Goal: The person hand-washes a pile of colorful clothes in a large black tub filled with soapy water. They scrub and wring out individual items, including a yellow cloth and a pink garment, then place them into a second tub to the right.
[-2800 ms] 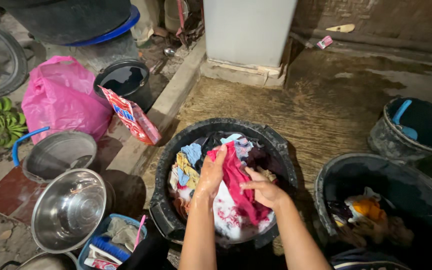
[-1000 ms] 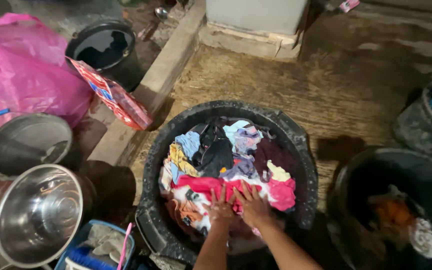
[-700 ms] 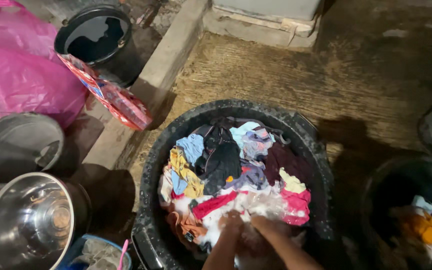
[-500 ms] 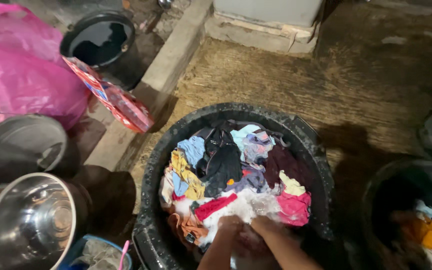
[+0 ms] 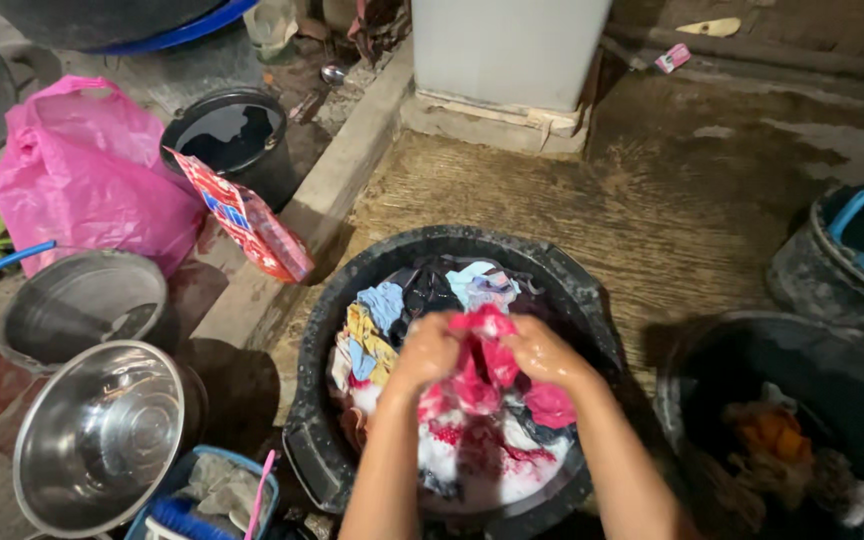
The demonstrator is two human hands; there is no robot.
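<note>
Over a black tub of soapy laundry, we grip a pink cloth with both hands: left hand and right hand each closed on it, fists near together. The cloth is bunched between them, its length hanging mostly downward into the suds. A pink bag and steel bowl lie to our left.
</note>
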